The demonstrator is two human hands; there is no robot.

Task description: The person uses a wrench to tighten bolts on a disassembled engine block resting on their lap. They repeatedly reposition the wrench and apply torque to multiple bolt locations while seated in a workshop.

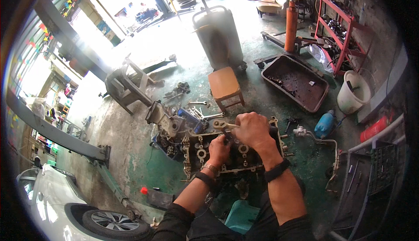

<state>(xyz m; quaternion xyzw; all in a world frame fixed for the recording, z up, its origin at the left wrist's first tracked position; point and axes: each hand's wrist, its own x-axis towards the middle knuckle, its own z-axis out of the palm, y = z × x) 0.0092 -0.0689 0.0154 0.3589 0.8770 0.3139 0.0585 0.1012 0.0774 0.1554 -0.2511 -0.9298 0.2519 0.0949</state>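
Note:
An engine cylinder head (227, 167) lies before me, its metal worn and oily, with round openings across the top. Over its far edge my right hand (253, 129) is closed round the handle of a tool with a pale, rounded metal head (219, 124). The head points left; the tool's exact kind is unclear. Just below and left of it, my left hand (219, 150) is closed above the cylinder head. Its fingers are around a small dark piece (226, 138) that I cannot make out, close under the tool.
Several wrenches (205, 115) lie beyond the cylinder head, near an orange-topped stool (224, 83). Metal engine parts (168, 119) sit at the left. On the right are a black drain tray (321, 103), a white bucket (345, 103), a blue bottle (324, 125) and a bent pipe (335, 156).

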